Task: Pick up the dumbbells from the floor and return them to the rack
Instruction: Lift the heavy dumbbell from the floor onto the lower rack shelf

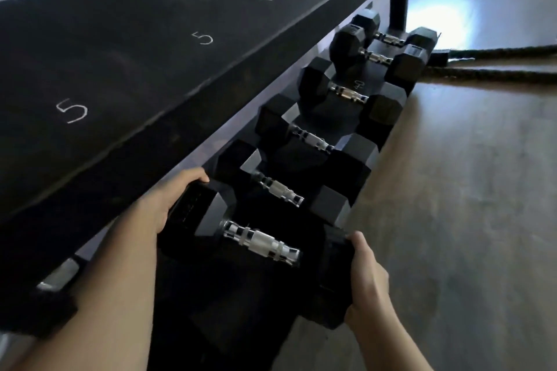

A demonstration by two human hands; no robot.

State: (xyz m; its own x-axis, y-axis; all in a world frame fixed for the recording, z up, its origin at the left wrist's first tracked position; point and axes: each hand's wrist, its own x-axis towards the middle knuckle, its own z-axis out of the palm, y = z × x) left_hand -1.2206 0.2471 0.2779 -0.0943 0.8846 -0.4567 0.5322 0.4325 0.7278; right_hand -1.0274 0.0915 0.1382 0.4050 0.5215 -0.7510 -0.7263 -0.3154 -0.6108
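Gym, two-tier dumbbell rack (126,75): lower shelf holds row of hex dumbbells. Nearest dumbbell (262,242) at row's near end, my left hand (168,202) and right hand (366,277) clamped on its rubber heads. Looks heavy, rigid; knurled chrome handle safer grip.

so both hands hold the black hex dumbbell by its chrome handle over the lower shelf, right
Not quite: in the head view the left hand and right hand grip the black hex dumbbell by its rubber end heads, leaving the chrome handle bare, over the lower shelf.
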